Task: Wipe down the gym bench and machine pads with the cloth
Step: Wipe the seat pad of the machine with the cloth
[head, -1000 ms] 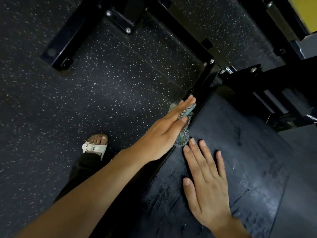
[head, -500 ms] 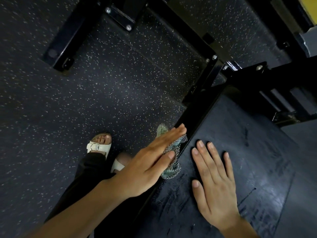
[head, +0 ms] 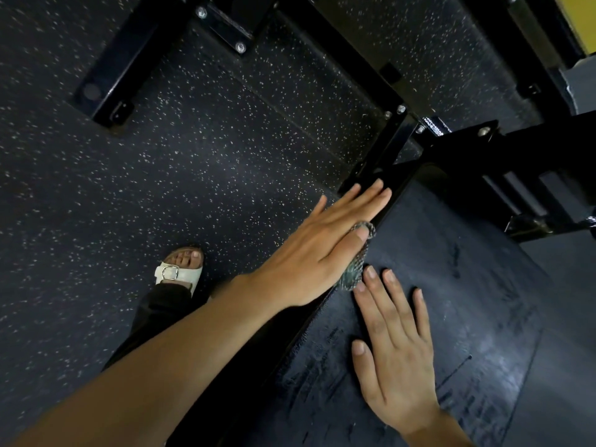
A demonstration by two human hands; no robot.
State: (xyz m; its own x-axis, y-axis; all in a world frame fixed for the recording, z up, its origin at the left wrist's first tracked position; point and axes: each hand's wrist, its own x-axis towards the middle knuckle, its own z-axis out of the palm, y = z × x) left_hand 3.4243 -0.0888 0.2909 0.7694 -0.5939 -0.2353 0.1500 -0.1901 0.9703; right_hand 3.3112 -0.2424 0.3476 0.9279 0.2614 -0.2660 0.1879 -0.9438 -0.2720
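The left hand (head: 322,250) lies with fingers straight and together along the left side edge of the bench pad (head: 467,285), pressing the grey-green cloth (head: 354,269) against that edge, its thumb resting on the cloth's upper fold. The right hand (head: 396,359) lies flat, fingers spread, on the pad's top, fingertips just beside the cloth. Beyond them are the black frame (head: 390,146), the speckled floor (head: 161,156) and a white sandal (head: 177,274).

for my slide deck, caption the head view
Left hand presses cloth along the pad edge; right hand rests flat on the pad.
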